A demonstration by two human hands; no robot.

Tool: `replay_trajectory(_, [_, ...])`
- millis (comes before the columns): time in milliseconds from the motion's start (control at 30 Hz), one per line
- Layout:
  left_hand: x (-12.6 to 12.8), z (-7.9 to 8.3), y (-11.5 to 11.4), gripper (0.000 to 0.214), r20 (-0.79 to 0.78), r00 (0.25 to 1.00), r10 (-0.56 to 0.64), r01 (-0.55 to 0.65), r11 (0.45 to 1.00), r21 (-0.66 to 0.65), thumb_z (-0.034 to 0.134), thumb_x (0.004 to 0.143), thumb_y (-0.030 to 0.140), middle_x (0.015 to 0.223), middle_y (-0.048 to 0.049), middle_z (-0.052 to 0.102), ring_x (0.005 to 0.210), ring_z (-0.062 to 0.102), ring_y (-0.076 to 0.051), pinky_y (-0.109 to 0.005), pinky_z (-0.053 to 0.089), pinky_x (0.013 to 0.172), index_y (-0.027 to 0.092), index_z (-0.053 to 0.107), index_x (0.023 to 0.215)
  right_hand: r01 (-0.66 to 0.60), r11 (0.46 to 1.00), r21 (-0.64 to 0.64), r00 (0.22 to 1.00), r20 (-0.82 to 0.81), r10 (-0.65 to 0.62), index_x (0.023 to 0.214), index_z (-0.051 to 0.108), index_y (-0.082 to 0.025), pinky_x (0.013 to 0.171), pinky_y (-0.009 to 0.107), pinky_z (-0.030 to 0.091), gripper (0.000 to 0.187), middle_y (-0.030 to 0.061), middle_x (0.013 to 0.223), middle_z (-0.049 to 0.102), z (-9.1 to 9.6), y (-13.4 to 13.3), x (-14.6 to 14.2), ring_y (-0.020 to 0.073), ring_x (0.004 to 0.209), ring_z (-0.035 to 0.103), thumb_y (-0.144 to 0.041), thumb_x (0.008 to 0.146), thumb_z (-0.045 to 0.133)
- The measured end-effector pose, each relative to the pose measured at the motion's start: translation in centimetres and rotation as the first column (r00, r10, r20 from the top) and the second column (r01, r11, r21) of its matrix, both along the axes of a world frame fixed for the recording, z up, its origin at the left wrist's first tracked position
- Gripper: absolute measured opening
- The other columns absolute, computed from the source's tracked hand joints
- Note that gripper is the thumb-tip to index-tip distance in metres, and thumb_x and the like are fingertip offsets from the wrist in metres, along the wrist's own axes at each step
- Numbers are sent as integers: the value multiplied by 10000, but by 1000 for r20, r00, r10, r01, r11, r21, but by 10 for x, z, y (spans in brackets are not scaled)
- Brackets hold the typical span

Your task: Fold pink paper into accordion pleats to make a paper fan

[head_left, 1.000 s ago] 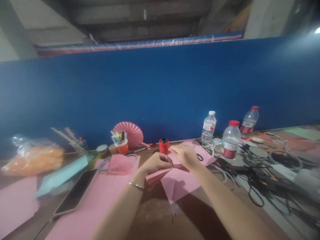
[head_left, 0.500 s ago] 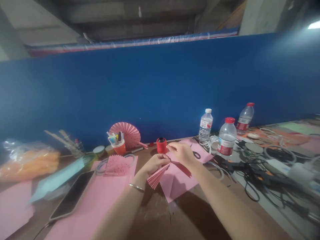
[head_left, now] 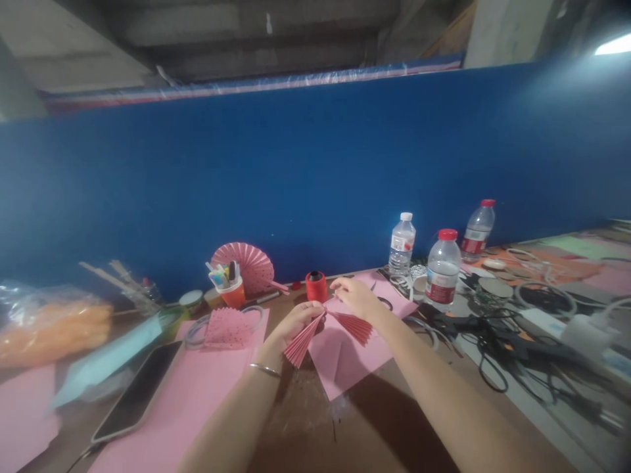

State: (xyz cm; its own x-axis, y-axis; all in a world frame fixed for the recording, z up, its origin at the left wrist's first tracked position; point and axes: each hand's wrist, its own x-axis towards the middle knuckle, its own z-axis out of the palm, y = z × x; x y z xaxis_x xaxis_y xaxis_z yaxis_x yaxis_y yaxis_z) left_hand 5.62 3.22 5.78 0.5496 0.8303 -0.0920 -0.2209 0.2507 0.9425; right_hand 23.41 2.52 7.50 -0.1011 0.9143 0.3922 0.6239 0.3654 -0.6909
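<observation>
A pleated pink paper strip [head_left: 308, 334] is bent at its middle into a V above a flat pink sheet [head_left: 342, 358]. My left hand [head_left: 296, 322] pinches it near the bend, and the left half of the pleats fans down below that hand. My right hand [head_left: 355, 297] grips the right half [head_left: 355, 326] close to the same bend. Just behind my hands stands a red thread spool [head_left: 316, 286].
A finished pink paper fan [head_left: 246, 266], an orange pen cup [head_left: 231, 289] and a small dotted fan [head_left: 227, 326] sit at the back left. A phone [head_left: 138, 391] lies on pink paper. Water bottles [head_left: 442, 266], scissors and tangled cables fill the right side.
The folded strip, held flat and closed a second ago, has been bent at the middle and its two halves now fan downward. The view has shifted slightly.
</observation>
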Motion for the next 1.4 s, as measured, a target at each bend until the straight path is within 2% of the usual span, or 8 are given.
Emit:
replay_trajectory(167, [-6,19,-4,133,-100,995,-18,40,975,217,713,571,149,629,-14,588,585,510,-79,-175,373,570,98,605,629,-302,949,89,901,-298,314,1091,498,-203,947,340,321,474,51,1158,539,5,-4,-6,161,1095,462,-25,679,345])
replay_trajectory(267, [-12,33,-10,103,-221,975,38,74,875,479,679,617,184,679,-18,595,638,517,-95,-196,389,621,110,607,628,-520,854,17,761,-446,472,1121,451,-207,903,338,376,501,50,1101,558,11,-12,-10,151,1037,506,-10,675,336])
replay_trajectory(467, [-20,48,-17,45,-449,893,-38,314,768,559,630,620,153,690,-29,602,658,535,-123,-213,408,618,127,612,653,-622,773,-125,708,-510,488,935,499,-186,777,283,431,369,5,883,579,19,-22,-13,129,841,552,4,639,388])
replay_trajectory(700, [-20,54,-25,27,-529,836,-149,467,699,542,610,623,126,702,-33,615,659,540,-124,-213,409,613,130,616,650,-718,535,-444,692,-538,482,863,602,-158,599,193,397,234,-2,778,591,15,-23,-8,92,673,522,-88,696,456])
replay_trajectory(800, [-21,57,-25,31,-537,833,-132,453,721,525,600,638,128,673,-16,606,594,519,-99,-194,388,556,134,616,663,-726,558,-402,683,-513,520,813,632,-149,548,188,364,162,-9,711,566,12,-20,-3,81,610,483,-162,723,498])
replay_trajectory(967, [-24,58,-20,48,-563,822,-84,427,746,511,604,641,147,646,-2,597,582,513,-94,-191,379,557,133,628,680,-665,687,-293,747,-285,601,701,640,-137,534,196,336,120,-30,607,544,15,-17,-1,78,558,452,-246,689,590])
replay_trajectory(1133, [-23,57,-17,50,-545,839,2,353,761,545,623,631,165,666,-11,610,650,546,-121,-209,409,624,136,627,672,-489,833,-260,872,-104,479,687,642,-133,472,191,323,130,-23,561,538,18,-21,-4,84,510,450,-227,697,552])
replay_trajectory(1400, [-21,53,-16,38,-427,904,4,275,760,589,634,616,153,702,-24,604,687,554,-130,-225,424,655,134,604,630,-445,874,-198,896,-81,437,673,628,-135,429,185,286,148,-34,514,503,21,-23,-5,71,459,419,-252,702,541])
